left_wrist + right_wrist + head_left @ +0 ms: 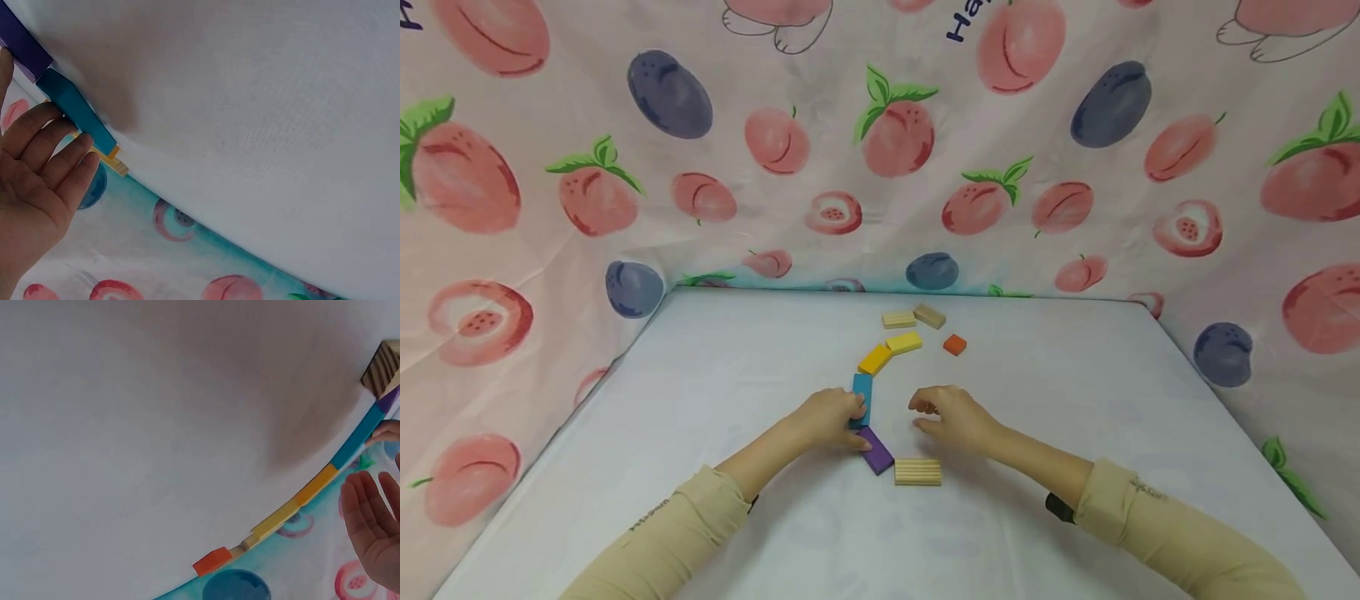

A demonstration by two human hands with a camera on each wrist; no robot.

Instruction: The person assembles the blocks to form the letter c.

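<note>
My left hand (833, 419) lies at a curved row of blocks. Its fingertips rest along the blue block (862, 398), and the thumb touches the purple block (876, 451). The left wrist view shows the fingers (47, 140) side by side against the long side of the blue block (75, 109). To the right, my right hand (958, 419) hovers with loosely bent fingers and nothing in them. A striped wooden block (917, 472) meets the purple block's lower end. Beyond the blue block, the orange-yellow block (875, 360) and the yellow block (903, 342) continue the curve.
Two plain wooden blocks (898, 320) lie at an angle to each other farther back. An orange-red block (955, 344) sits apart, right of the yellow one. Behind the white table (737, 367) hangs a fruit-printed cloth (700, 242).
</note>
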